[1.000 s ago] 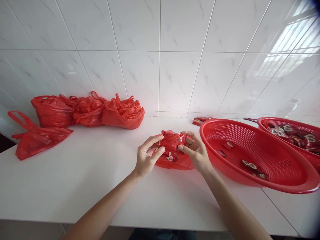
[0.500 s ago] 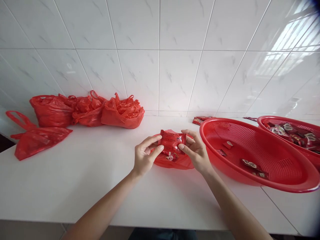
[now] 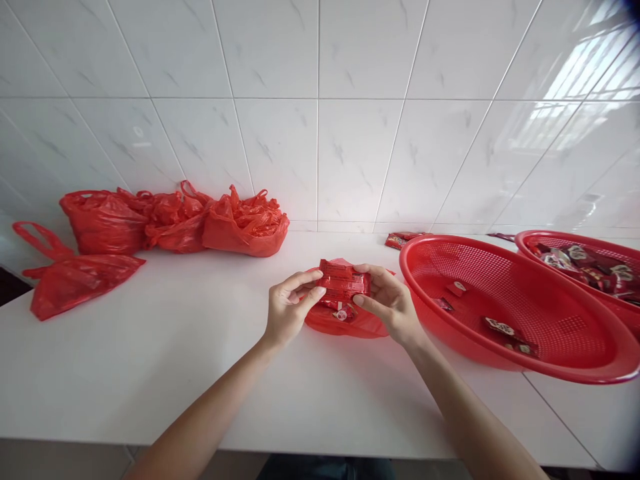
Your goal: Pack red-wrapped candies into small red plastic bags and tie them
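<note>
A shiny red packet with dark print (image 3: 342,283) is held up between my two hands. Finger and thumb of my left hand (image 3: 293,307) pinch its left end. Around its right end are the closed fingers and thumb of my right hand (image 3: 390,301). Directly below the packet, an open red plastic bag (image 3: 350,329) lies on the white table (image 3: 210,360), with small wrapped pieces visible inside. The packet and my fingers hide part of the bag.
A large red basket (image 3: 450,333) with several wrapped packets stands at right, a fuller basket (image 3: 550,235) behind it. Red packets (image 3: 397,241) lie by the tiled wall. Filled red bags (image 3: 245,230) line the wall at left, another bag (image 3: 85,280) nearer.
My right fingers have shifted slightly left along the packet, and its surface now looks more creased. My left hand has hardly moved.
</note>
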Action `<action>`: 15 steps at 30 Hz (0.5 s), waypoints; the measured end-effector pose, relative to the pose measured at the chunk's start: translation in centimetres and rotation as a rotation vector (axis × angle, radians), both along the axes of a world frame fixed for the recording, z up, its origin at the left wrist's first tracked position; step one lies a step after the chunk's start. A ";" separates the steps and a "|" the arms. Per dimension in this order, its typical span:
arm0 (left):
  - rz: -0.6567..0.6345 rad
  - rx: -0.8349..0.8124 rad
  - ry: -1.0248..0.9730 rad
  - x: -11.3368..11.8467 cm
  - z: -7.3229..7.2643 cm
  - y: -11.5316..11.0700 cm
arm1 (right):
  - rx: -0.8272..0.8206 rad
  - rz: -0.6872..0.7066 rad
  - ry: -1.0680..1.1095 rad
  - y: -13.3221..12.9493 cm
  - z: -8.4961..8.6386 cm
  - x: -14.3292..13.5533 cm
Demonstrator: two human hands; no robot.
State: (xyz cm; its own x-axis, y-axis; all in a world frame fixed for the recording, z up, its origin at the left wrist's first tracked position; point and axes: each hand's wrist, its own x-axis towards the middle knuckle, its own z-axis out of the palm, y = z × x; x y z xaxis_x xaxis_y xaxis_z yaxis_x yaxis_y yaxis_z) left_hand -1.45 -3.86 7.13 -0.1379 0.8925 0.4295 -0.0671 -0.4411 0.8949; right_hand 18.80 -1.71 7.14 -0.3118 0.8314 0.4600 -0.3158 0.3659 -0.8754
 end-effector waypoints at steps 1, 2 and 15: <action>0.017 0.008 -0.007 -0.2 0.0 0.1 | -0.003 -0.012 0.004 0.1 0.0 0.1; 0.036 0.016 -0.021 -0.4 0.0 0.3 | -0.004 -0.035 0.013 0.2 0.0 0.3; -0.169 0.046 0.132 0.0 0.3 -0.5 | 0.007 -0.091 -0.003 0.2 -0.1 0.3</action>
State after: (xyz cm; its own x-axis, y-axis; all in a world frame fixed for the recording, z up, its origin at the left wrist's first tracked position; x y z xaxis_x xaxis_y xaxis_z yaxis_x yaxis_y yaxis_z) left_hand -1.43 -4.35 7.43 0.0724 0.8772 0.4746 -0.0270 -0.4740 0.8801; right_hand 19.13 -1.48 7.06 -0.2364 0.8531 0.4652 -0.2779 0.3994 -0.8736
